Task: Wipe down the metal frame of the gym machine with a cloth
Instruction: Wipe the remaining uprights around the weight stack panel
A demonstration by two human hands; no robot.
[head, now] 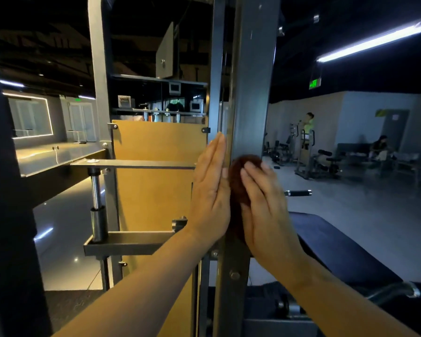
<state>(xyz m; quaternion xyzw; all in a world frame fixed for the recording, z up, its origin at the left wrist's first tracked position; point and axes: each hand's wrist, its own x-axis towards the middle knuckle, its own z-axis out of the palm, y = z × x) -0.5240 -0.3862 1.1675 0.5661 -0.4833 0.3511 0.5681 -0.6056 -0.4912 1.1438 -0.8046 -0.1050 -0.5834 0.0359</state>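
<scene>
I saw both arms reach up from the bottom of the view. The left hand (210, 190) lay flat on the left side of the gray metal post (250, 93), its fingers straight and close together. The right hand (265, 207) pressed a dark brown cloth (238, 181) onto the post, fingers straight and a little spread (I could not see its thumb). The cloth sat between the two hands, touching the post. A yellow panel (156, 178) stood just behind the left hand. A black padded seat (345, 246) was on the right. Far back stood more gym machines (306, 154) and a person in a green top (309, 122).
</scene>
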